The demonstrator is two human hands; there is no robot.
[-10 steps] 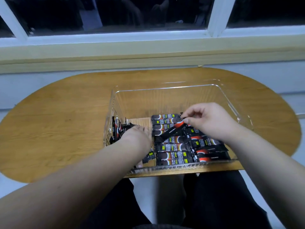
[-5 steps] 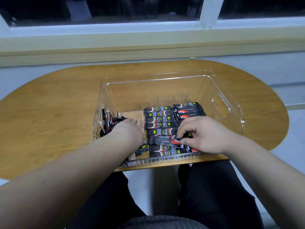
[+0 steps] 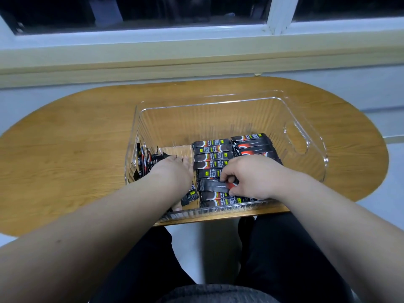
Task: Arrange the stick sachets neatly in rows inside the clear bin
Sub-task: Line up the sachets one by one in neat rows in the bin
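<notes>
**Head view, as it reaches me on the remote feed.** The clear bin [image 3: 293,125] stands on the oval wooden table [image 3: 65,154], and both hands are inside it at its near end.

**Right hand** [image 3: 253,178]: curled, with the thumb and fingertips pinching one end of the held sachet [image 3: 213,186]. This black stick lies crosswise just left of the hand, with its red patch at the pinched end. It rests on top of the middle row [image 3: 212,155], a column of black sachets laid flat and parallel. That row runs from the near wall, under the fingers, to a little beyond them. The right row [image 3: 254,143] is laid the same way and shows beyond the knuckles. I cannot see its nearer part, which the hand covers.

**Left hand** [image 3: 172,171]: back upward, just left of the middle row. Its fingers point away from me and down, and I cannot tell whether they grip anything. Loose sachets [image 3: 143,160] stand and lean in a jumble against the bin's left wall, left of and beyond this hand. Stray sachets [image 3: 191,194] lie beside its wrist.

**Markings:** the wrappers carry a white crescent, a red area, a small yellow-green tab and lines of white print. I cannot read any of the print at this sharpness.
</notes>
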